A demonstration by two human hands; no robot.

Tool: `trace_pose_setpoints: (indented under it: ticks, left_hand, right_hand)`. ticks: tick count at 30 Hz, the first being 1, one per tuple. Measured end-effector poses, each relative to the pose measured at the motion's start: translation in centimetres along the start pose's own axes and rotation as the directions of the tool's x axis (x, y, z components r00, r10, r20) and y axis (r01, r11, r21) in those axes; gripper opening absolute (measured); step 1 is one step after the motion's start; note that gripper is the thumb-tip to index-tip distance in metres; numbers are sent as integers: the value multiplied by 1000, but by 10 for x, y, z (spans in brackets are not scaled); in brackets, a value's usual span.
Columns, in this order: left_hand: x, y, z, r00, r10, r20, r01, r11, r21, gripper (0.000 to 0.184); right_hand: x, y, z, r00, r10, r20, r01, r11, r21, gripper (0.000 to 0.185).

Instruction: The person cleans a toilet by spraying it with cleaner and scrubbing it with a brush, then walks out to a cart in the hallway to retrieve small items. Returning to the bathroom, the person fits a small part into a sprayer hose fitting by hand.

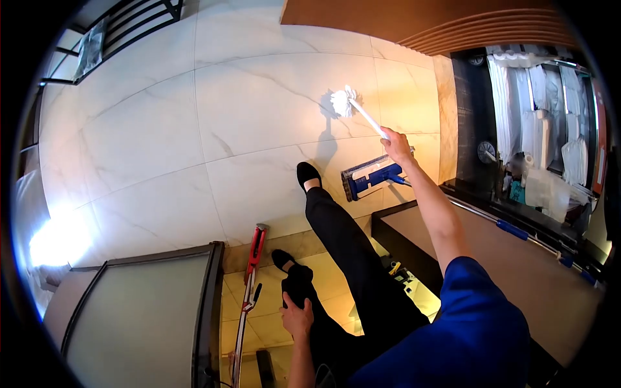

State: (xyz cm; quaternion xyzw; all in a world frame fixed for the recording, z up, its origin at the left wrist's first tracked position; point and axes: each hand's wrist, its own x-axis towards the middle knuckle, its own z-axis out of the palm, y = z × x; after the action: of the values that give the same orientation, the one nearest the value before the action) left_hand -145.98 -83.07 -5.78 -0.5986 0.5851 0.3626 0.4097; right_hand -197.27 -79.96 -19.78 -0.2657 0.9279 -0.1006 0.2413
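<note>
My right hand is closed around the white handle of a brush, whose fluffy white head is held out over the marble-look floor and casts a shadow. Just below that hand lies a flat blue-and-white mop head, joined to a long pole with blue grips. My left hand rests on my black trouser leg near the knee, fingers apart, with nothing seen in it. Left of it stands a red-headed tool on a metal pole.
A frosted panel door is at the lower left. Black metal racks stand at the upper left. On the right, a dark cart holds white bags and linens. A brown cabinet is at the top.
</note>
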Motion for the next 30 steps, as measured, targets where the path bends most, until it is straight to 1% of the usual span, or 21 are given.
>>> trace_pose_setpoints:
  ticks: [1, 4, 5, 8, 9, 10, 11, 13, 14, 16, 17, 18, 20, 22, 24, 26, 27, 28, 30]
  left_hand:
    - [-2, -2, 1, 1000, 5, -7, -5, 1000, -9, 74]
    - [-6, -7, 5, 1000, 3, -24, -3, 999, -34, 73]
    - [-6, -9, 7, 1000, 0, -30, -1, 999, -41, 73]
    - [-9, -11, 10, 999, -22, -45, 21, 999, -24, 72]
    - [-9, -12, 11, 999, -25, -39, 24, 999, -31, 72]
    - [-10, -13, 11, 999, -30, -37, 28, 999, -40, 72]
    - [-11, -15, 11, 999, -35, -37, 34, 998, -48, 71]
    - [-13, -18, 9, 998, -48, -42, 46, 998, -52, 72]
    - [-15, -21, 9, 998, -55, -43, 52, 997, -52, 72]
    - [-16, -31, 10, 998, -49, -43, 45, 997, -70, 71]
    - [-18, -36, 10, 998, -46, -42, 43, 996, -82, 71]
    - [-19, -40, 8, 998, -42, -40, 38, 995, -93, 71]
    - [-20, -55, 7, 1000, -31, -2, 30, 993, -110, 71]
    - [-21, -72, 9, 1000, -6, 16, 8, 992, -124, 71]
    - [-24, -92, 17, 999, 14, 36, -9, 992, -129, 71]
    - [-33, -107, 23, 998, 44, 41, -39, 992, -121, 71]
    - [-40, -111, 24, 997, 50, 67, -41, 991, -131, 71]
    - [-46, -117, 30, 996, 58, 67, -49, 991, -126, 71]
    - [-56, -125, 43, 994, 84, 70, -75, 990, -122, 70]
  right_hand:
    - [5, -10, -4, 999, -36, -20, 35, 999, -27, 41]
    - [15, -44, -16, 994, -110, -22, 111, 993, 34, 41]
    - [19, -54, -16, 988, -145, -45, 147, 988, 49, 41]
    - [29, -79, -3, 975, -212, -71, 221, 960, 169, 40]
    - [26, -98, -6, 996, -89, 32, 74, 946, 315, 40]
    - [19, -117, -10, 988, 17, 153, -84, 896, 436, 40]
    - [9, -135, -11, 952, 103, 288, -248, 813, 527, 40]
    - [-7, -150, -3, 893, 60, 445, -385, 612, 691, 38]
    - [-18, -154, 2, 854, 23, 520, -462, 494, 737, 37]
    - [-38, -153, 21, 751, -43, 659, -627, 266, 732, 32]
    - [-52, -154, 30, 728, -94, 679, -645, 242, 725, 29]
    - [-66, -153, 40, 678, -182, 713, -698, 147, 701, 27]
    - [-99, -154, 55, 607, -317, 729, -761, 30, 648, 27]
    - [-134, -156, 65, 541, -405, 737, -819, -54, 571, 28]
    - [-170, -154, 77, 519, -502, 693, -837, -133, 530, 33]
    - [-208, -153, 78, 550, -496, 672, -819, -161, 551, 36]
    - [-224, -151, 78, 551, -526, 648, -816, -178, 549, 39]
    - [-240, -149, 78, 564, -527, 636, -814, -223, 536, 41]
    - [-269, -142, 76, 588, -525, 616, -799, -258, 543, 43]
